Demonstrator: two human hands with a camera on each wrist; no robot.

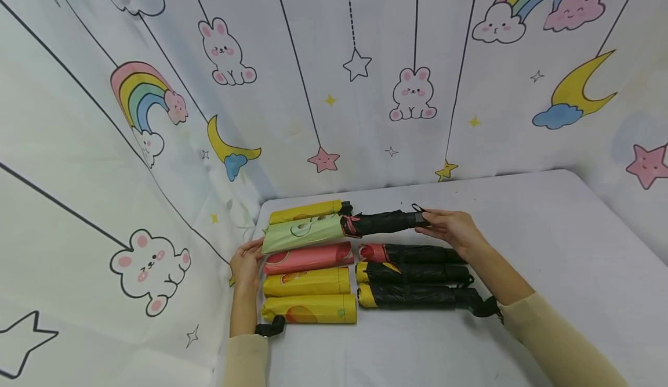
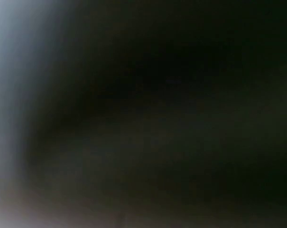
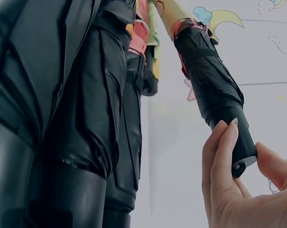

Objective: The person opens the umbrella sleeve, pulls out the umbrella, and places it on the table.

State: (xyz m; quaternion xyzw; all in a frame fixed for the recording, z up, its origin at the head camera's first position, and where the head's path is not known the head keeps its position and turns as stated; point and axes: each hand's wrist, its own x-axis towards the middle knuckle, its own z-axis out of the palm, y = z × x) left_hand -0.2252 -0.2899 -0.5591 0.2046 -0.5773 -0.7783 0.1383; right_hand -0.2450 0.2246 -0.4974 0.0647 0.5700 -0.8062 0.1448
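Observation:
A pale green umbrella sleeve (image 1: 302, 233) with an avocado print is lifted above the row, slightly tilted. At its left end my left hand (image 1: 246, 265) holds it by the edge. End to end with the sleeve lies a folded black umbrella (image 1: 383, 223) with red trim where they meet; whether it sits inside the sleeve is unclear. My right hand (image 1: 453, 230) pinches the umbrella's handle end between thumb and fingers, also seen in the right wrist view, where the hand (image 3: 247, 199) grips the black handle (image 3: 243, 149). The left wrist view is dark and blurred.
Below lie a pink sleeve (image 1: 308, 257), two yellow sleeves (image 1: 308, 282) and, to their right, black folded umbrellas (image 1: 423, 274). A yellow sleeve (image 1: 305, 211) with a black end lies behind. The white table (image 1: 522, 213) meets printed curtains (image 1: 365, 131) at the back and left.

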